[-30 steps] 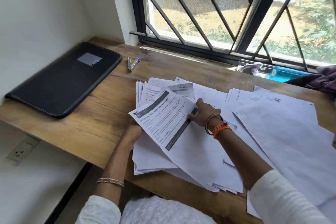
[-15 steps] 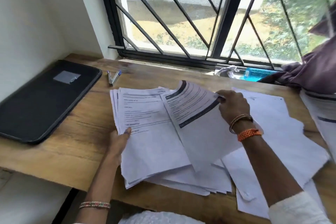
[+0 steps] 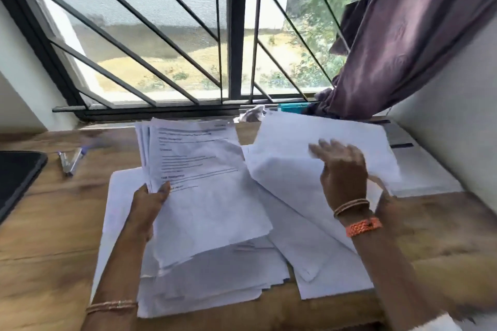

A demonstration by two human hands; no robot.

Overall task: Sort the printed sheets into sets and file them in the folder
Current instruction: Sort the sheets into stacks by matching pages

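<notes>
I see the left hand (image 3: 150,200) gripping a raised stack of printed sheets (image 3: 199,183) over the desk (image 3: 53,223); right hand (image 3: 341,169), fingers spread, rests on a blank sheet (image 3: 290,142); folder (image 3: 16,180) far left.

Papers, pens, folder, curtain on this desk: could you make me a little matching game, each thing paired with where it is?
Things:
1. black folder
2. pens
3. purple curtain
4. printed stack

Places:
A. hanging at the window's right side
B. lifted in the left hand
C. at the desk's far left edge
D. lying on the wood between folder and papers

Pairs: 1-C, 2-D, 3-A, 4-B
</notes>
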